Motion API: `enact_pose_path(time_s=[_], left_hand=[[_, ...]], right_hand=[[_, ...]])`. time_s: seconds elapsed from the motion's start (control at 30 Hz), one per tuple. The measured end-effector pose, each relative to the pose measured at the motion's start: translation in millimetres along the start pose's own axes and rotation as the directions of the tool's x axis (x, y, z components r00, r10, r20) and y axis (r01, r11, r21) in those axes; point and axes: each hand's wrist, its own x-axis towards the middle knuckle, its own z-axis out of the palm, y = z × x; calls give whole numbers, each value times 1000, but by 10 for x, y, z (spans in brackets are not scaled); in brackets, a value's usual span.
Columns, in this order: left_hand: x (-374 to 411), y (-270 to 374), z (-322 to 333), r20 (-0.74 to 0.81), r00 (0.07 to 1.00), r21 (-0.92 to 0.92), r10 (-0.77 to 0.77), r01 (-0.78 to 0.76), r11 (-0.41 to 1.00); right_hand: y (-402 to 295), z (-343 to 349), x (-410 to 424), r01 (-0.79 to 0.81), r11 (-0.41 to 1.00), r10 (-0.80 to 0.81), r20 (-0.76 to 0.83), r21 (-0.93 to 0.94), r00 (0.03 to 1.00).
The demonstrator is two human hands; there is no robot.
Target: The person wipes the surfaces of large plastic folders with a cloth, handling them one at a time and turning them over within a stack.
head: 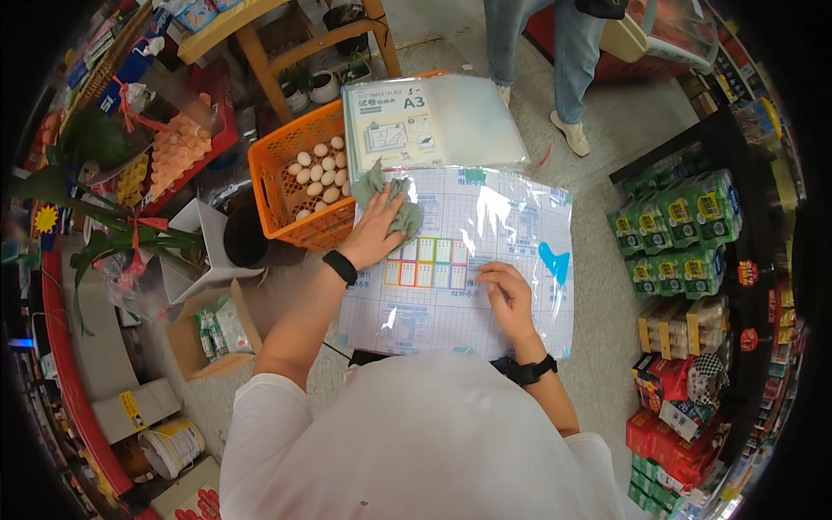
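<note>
Before me lies a glossy, transparent-covered sheet (422, 325) with a printed grid and blue writing. My left hand (374, 227) presses a crumpled green cloth (408, 218) onto its upper left part, fingers spread. Just over the sheet's middle right is my right hand (510, 296), fingers loosely curled, holding nothing; whether it touches the surface I cannot tell. Between the hands is a block of small colourful framed labels (426, 263). A blue patch (554, 262) shows at the sheet's right. Beyond the far edge, an A3 test paper folder (396, 123) lies open.
An orange plastic crate (305, 231) of eggs adjoins the folder and sheet on the left. Nearby stand a white planter (185, 279) and a cardboard box (182, 354). A person in jeans (575, 71) stands beyond. Green-wrapped drink packs (676, 211) line the right.
</note>
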Motion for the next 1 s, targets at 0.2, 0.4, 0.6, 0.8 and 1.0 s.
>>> enact_pose_path(time_s=[0.2,0.4,0.6,0.8,1.0], left_hand=[[-774,-84,239,-12,1000,4,-14,14,1000],[-1673,90,431,47,999,-32,22,-21,999],[-1559,124,359,31,999,-9,35,-35,999],[-973,107,195,1,997,32,72,-72,997],[-1170,173,232,15,998,18,68,-69,997]], right_hand=[[18,62,-35,-46,999,46,-8,15,999],[44,135,-74,53,995,-58,-60,-82,997],[4,142,-63,100,957,-111,-24,-274,994],[-11,84,35,154,862,-156,36,-482,987],[-50,22,0,179,854,-130,133,-488,983]])
